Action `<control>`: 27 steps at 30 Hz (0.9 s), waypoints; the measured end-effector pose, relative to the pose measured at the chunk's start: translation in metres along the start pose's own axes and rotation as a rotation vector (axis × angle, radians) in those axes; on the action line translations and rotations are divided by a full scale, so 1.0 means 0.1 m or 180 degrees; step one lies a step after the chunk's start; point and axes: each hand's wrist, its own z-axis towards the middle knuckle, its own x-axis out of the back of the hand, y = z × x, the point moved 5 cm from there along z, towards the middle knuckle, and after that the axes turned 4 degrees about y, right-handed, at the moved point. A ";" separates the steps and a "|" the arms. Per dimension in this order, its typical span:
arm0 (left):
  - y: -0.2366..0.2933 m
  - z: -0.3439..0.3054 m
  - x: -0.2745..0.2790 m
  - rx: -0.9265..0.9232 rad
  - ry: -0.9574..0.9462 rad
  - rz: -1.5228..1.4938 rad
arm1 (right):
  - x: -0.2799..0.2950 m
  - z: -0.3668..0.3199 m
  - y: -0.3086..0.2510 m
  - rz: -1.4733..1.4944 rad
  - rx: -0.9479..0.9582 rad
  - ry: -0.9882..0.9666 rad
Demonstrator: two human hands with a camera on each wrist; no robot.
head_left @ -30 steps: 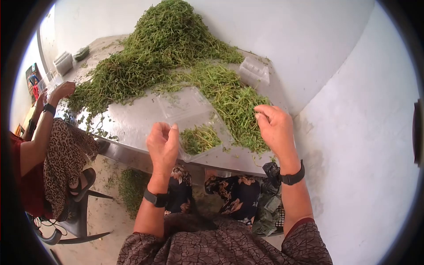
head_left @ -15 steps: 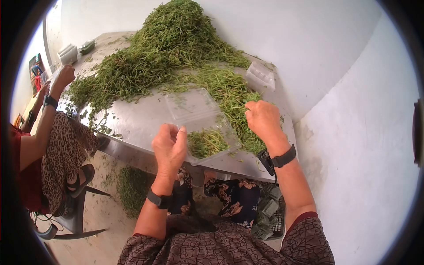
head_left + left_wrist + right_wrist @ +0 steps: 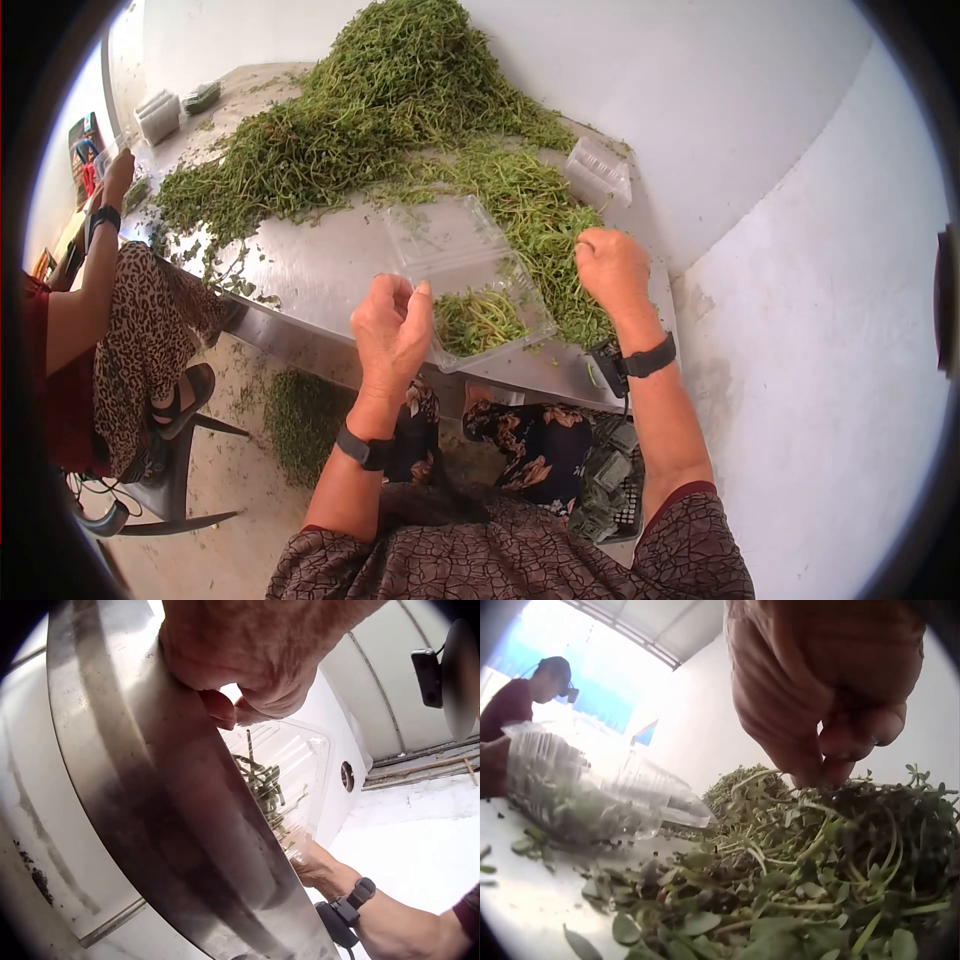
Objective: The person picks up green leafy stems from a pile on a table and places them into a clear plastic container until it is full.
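An open clear plastic box (image 3: 493, 344) with green stems (image 3: 480, 318) in its near half sits at the table's front edge, its lid half (image 3: 445, 232) lying back on the metal. My left hand (image 3: 392, 325) is at the box's left side, fingers curled, thumb against its near-left rim; in the left wrist view the fingertips meet the box (image 3: 304, 761). To the right, my right hand (image 3: 615, 275) pinches greens at the top of the loose strip (image 3: 545, 225); the right wrist view shows its fingertips (image 3: 821, 776) down in the leaves (image 3: 802, 847).
A tall heap of greens (image 3: 400, 80) covers the table's back. Stacked clear boxes (image 3: 598, 172) stand at the back right, others (image 3: 157, 118) at the far left. Another person (image 3: 75, 330) sits at the left. A black crate (image 3: 610, 480) with filled packs is below the table.
My right hand has shifted slightly within the greens, its fingers lower on them. My left hand stays by the box. The other person's raised hand has moved outward.
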 end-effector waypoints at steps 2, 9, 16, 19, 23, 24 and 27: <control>0.01 -0.01 0.00 -0.0046 -0.0004 0.0017 | 0.10 -0.02 0.11 0.0746 -0.0539 0.0268; 0.00 -0.02 -0.01 0.0025 -0.0034 -0.0032 | 0.16 -0.09 0.34 0.2286 -0.1549 -0.0013; -0.01 -0.01 -0.01 0.0050 0.0001 -0.0085 | 0.34 -0.13 -0.06 0.2433 -0.1359 -0.0383; -0.01 -0.01 -0.01 -0.0062 0.0050 -0.0068 | 0.35 -0.13 -0.24 0.2263 -0.0975 -0.0431; -0.03 -0.01 -0.02 -0.0040 0.0033 -0.0092 | 0.35 -0.11 -0.51 0.1918 -0.0333 -0.0572; -0.03 -0.01 -0.02 -0.0095 0.0047 -0.0088 | 0.32 -0.10 -0.58 0.1847 -0.0182 -0.0664; -0.02 -0.01 -0.01 -0.0107 0.0054 -0.0021 | 0.23 -0.10 -0.72 0.1659 -0.0036 -0.0831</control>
